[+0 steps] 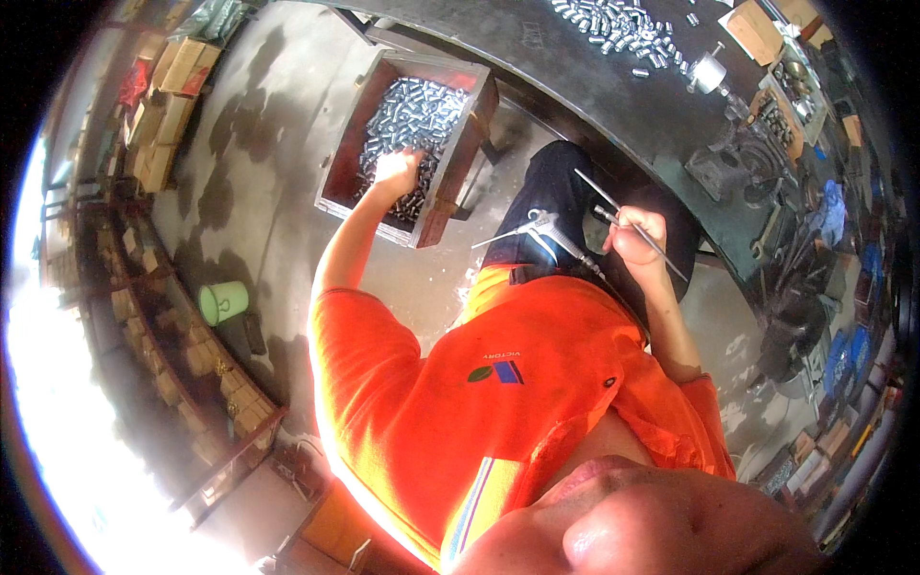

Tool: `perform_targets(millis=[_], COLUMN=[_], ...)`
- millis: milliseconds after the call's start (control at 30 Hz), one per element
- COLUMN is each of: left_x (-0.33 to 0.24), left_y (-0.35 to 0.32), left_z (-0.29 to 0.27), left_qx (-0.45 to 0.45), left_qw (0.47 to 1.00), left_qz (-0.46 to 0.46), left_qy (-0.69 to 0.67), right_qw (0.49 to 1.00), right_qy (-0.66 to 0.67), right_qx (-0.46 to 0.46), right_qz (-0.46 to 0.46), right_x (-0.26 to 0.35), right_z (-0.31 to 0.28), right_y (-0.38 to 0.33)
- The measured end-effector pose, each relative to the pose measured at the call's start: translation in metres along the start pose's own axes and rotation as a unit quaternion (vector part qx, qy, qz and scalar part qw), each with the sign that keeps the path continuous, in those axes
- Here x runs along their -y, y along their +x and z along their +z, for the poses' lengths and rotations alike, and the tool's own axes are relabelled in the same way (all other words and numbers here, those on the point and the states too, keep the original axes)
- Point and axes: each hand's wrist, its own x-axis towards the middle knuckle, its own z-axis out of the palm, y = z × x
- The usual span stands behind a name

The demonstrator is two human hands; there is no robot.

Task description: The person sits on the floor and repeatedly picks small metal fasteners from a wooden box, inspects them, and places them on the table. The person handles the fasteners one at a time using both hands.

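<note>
My left hand [398, 172] reaches into a wooden box [345, 158] filled with small shiny metal cylinders [414, 113]. Its fingers are curled down at the pile, and what they hold is hidden. Over my right thigh, my right hand [640, 236] is closed around a long thin metal rod [596, 187] that sticks out on both sides of the fist. A small metal cylinder [604, 213] shows beside the fingers of that hand. Between my hands, an air blow gun [544, 228] with a thin nozzle and a hose lies on my lap.
A dark metal workbench [537, 57] runs along the far right, with many loose cylinders [623, 34] on it. A vise [724, 168], a wrench [770, 235] and parts trays [795, 86] are to the right. A green bucket [223, 302] and shelves with cartons [172, 115] stand left.
</note>
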Motion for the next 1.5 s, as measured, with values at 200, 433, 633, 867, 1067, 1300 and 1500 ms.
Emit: perform_targets(millis=[200,433,633,867,1067,1300,1500], left_x=[0.007,-0.010,-0.119,-0.199,-0.196,-0.202,-0.204], left_y=[0.013,0.004,-0.032,-0.037,-0.035,-0.038,-0.040], left_z=[0.007,-0.038,-0.120,-0.118,-0.122,-0.132,-0.145], left_qx=[-0.003,-0.221,0.007,0.166,0.126,0.074,0.034], left_qw=[0.999,0.942,0.491,0.343,0.432,0.526,0.595], left_qz=[0.029,-0.130,-0.012,0.045,0.062,0.092,0.128], left_qy=[0.037,-0.218,-0.871,-0.923,-0.891,-0.842,-0.793], right_qw=[0.999,0.998,0.978,0.965,0.958,0.925,0.921], right_qy=[-0.044,-0.063,-0.195,-0.204,-0.227,-0.294,-0.297], right_qx=[-0.011,-0.009,0.010,0.048,0.050,0.054,0.015], right_qz=[0.001,-0.005,-0.073,-0.156,-0.168,-0.235,-0.253], right_x=[-0.013,-0.011,0.007,0.024,0.026,0.028,0.021], right_z=[-0.003,-0.007,0.014,0.021,0.021,0.028,0.030], right_y=[0.000,0.000,0.009,0.013,0.013,0.016,0.014])
